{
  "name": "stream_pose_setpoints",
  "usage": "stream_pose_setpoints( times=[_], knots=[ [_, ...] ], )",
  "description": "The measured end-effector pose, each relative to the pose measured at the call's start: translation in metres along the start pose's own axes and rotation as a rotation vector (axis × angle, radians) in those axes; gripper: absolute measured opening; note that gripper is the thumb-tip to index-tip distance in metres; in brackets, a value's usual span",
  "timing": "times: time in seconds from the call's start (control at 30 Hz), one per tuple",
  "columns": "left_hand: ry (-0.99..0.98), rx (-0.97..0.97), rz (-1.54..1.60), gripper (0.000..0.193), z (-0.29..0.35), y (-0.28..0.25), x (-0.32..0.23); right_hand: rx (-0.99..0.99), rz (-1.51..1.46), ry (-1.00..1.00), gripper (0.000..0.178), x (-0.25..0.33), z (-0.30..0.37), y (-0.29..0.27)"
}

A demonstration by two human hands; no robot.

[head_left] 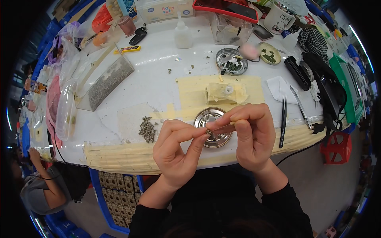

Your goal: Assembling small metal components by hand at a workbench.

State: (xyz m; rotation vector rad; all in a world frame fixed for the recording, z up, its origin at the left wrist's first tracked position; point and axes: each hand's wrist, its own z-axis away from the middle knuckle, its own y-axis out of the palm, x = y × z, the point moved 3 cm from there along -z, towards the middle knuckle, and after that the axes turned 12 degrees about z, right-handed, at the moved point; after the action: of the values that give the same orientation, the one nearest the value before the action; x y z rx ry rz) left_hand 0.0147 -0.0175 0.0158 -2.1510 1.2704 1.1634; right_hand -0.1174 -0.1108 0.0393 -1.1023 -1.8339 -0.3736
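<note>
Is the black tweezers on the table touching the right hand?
Apart. The head view shows the tweezers lying on the table to the right of the right hand, with a clear strip of tabletop between them.

White work table (158, 85), edge wrapped in yellowish tape: black tweezers (283, 119) at right near, folded white paper (279, 88) just beyond them, black case (297, 72) farther right. Centre: tape-covered block (224, 94) on a yellowish taped patch; far centre, white squeeze bottle (183, 35), round metal tin (231, 61) with dark bits, clear plastic box (230, 31), white mug (279, 19). Left: heap of small grey parts (147, 129), clear tray (105, 81) of grey granules, yellow utility knife (127, 49), black car key (137, 37); red stool (335, 146) on the floor at right.
</note>
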Motion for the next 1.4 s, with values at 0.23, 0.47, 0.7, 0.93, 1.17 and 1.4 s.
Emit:
stream_pose_setpoints(
  times=[0.23,0.47,0.7,0.93,1.17,1.4],
  knots=[
    [-0.001,-0.003,0.003,0.017,0.0,0.0,0.0,-0.121,0.14,0.079,0.016,-0.001,-0.011,-0.021],
    [-0.001,-0.02,-0.002,0.018,0.0,0.001,0.0,-0.273,0.846,-0.235,0.009,-0.006,-0.034,-0.031],
    [0.03,-0.013,-0.002,0.019,0.001,0.0,0.0,-0.272,1.016,-0.249,0.014,-0.008,-0.032,-0.027],
    [0.08,0.009,-0.033,0.02,0.001,-0.001,-0.001,0.14,0.268,0.087,0.013,0.01,0.002,-0.005],
    [0.093,0.022,-0.132,0.019,0.0,0.002,-0.002,0.021,0.234,0.132,0.015,0.0,0.009,0.0],
    [0.091,0.006,-0.155,0.018,0.0,0.002,-0.002,-0.16,0.628,-0.268,0.03,0.013,0.016,0.006]
  ],
)
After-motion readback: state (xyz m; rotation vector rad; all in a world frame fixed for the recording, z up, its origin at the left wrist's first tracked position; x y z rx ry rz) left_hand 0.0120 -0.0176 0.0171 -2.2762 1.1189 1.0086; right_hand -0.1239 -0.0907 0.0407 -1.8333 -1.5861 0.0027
